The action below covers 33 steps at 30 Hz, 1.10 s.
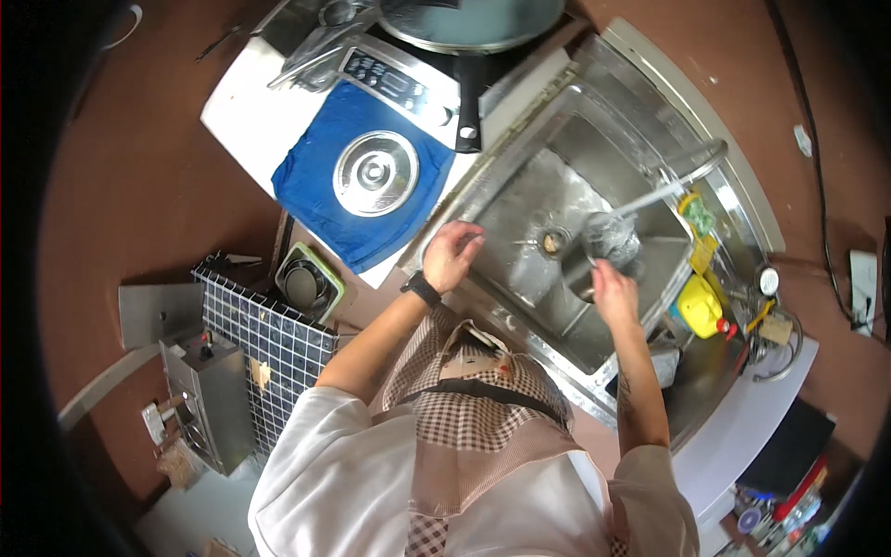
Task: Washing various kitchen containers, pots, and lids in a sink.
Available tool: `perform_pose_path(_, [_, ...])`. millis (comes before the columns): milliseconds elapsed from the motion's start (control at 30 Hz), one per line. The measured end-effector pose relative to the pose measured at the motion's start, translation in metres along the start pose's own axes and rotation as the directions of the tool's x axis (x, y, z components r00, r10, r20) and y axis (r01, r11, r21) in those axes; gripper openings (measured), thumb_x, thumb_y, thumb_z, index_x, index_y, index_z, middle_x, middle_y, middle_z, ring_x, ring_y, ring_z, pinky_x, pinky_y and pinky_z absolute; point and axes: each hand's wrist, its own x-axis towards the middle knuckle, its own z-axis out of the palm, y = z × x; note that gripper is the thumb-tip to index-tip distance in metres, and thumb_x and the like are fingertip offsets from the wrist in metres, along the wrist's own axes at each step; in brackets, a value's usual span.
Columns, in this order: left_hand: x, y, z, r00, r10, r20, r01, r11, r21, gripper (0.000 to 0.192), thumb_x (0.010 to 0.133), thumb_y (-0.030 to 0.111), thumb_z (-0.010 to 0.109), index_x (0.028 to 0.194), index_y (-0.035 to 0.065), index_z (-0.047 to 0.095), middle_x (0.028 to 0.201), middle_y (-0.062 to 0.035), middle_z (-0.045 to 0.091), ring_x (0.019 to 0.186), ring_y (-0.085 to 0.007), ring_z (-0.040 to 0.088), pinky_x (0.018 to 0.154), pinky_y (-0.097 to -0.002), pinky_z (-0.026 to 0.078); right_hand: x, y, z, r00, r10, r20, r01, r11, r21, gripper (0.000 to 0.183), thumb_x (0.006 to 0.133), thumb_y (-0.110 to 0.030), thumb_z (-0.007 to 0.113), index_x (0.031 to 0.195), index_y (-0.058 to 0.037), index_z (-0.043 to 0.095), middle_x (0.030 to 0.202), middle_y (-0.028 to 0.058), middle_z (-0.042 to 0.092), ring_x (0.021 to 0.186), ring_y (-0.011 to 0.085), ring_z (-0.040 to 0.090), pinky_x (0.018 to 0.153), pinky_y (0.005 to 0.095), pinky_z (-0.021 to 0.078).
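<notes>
In the stainless steel sink (536,278), my right hand (616,296) grips the rim of a metal pot (579,270). Water from the curved faucet (654,198) runs into the pot, and its splash blurs the inside. My left hand (451,256) is over the sink's near-left edge, with loosely bent fingers and nothing seen in them. It wears a dark wristwatch (420,288). A round shiny metal lid (376,173), knob up, lies on a blue cloth (306,170) on the white counter left of the sink.
A lidded frying pan (470,28) stands on the cooktop, its black handle (468,104) reaching toward the sink. Along the sink's right side are sponges (702,244) and a yellow bottle (699,306). A green-rimmed container (310,282) holds dark bowls at left.
</notes>
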Motion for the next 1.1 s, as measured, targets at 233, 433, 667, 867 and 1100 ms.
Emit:
perform_pose_path(233, [0.034, -0.009, 0.087, 0.915, -0.227, 0.333, 0.299, 0.937, -0.182, 0.044, 0.094, 0.035, 0.065, 0.124, 0.0034, 0.059, 0.12, -0.0096, 0.064, 0.107, -0.0196, 0.061, 0.091, -0.0335, 0.047, 0.053, 0.021, 0.026, 0.901, 0.432, -0.046, -0.243, 0.59, 0.77, 0.022, 0.097, -0.016, 0.061, 0.113, -0.0005, 0.064, 0.088, 0.0017, 0.068, 0.078, 0.0092, 0.06, 0.073, 0.0262, 0.0488])
perform_pose_path(433, [0.082, -0.009, 0.138, 0.73, -0.48, 0.486, 0.682, 0.464, -0.565, 0.07, 0.096, 0.056, 0.052, 0.144, 0.0054, 0.042, 0.139, -0.0122, 0.052, 0.129, -0.0242, 0.046, 0.109, -0.0396, 0.032, 0.038, 0.048, 0.021, 0.596, 0.727, 0.342, -0.087, -0.365, 0.927, 0.024, 0.097, -0.019, 0.056, 0.112, -0.001, 0.062, 0.106, 0.0065, 0.066, 0.092, 0.0189, 0.062, 0.084, 0.0318, 0.0502])
perform_pose_path(667, [0.129, 0.063, 0.17, 0.716, -0.218, 0.664, 0.69, 0.367, -0.624, 0.026, 0.096, 0.032, 0.063, 0.11, 0.0097, 0.063, 0.099, -0.0029, 0.067, 0.087, -0.0175, 0.066, 0.082, -0.0416, 0.053, 0.022, 0.094, 0.031, 0.508, 0.701, 0.501, -0.175, -0.485, 0.857, 0.041, 0.101, -0.029, 0.045, 0.135, -0.0068, 0.053, 0.121, 0.0104, 0.061, 0.108, 0.0265, 0.062, 0.092, 0.0418, 0.0518])
perform_pose_path(867, [0.148, 0.062, 0.215, 0.871, -0.351, 0.345, 0.492, 0.614, -0.617, 0.028, 0.099, 0.019, 0.059, 0.117, -0.0012, 0.053, 0.107, -0.0081, 0.064, 0.095, -0.0169, 0.062, 0.079, -0.0302, 0.051, 0.044, 0.034, 0.01, 0.885, 0.326, -0.333, -0.185, 0.902, 0.391, 0.048, 0.098, -0.025, 0.052, 0.139, -0.0016, 0.047, 0.142, 0.0197, 0.048, 0.135, 0.0335, 0.043, 0.116, 0.0398, 0.0293])
perform_pose_path(1100, [0.123, 0.091, 0.197, 0.929, -0.198, 0.311, 0.367, 0.585, -0.723, 0.018, 0.101, 0.013, 0.051, 0.114, 0.0026, 0.059, 0.106, -0.0066, 0.066, 0.094, -0.0152, 0.063, 0.084, -0.0289, 0.051, 0.112, 0.004, -0.021, 0.969, -0.146, -0.202, 0.166, 0.982, 0.086, 0.05, 0.087, -0.007, 0.053, 0.138, -0.0061, 0.05, 0.145, 0.0112, 0.047, 0.137, 0.0329, 0.04, 0.117, 0.045, 0.0272])
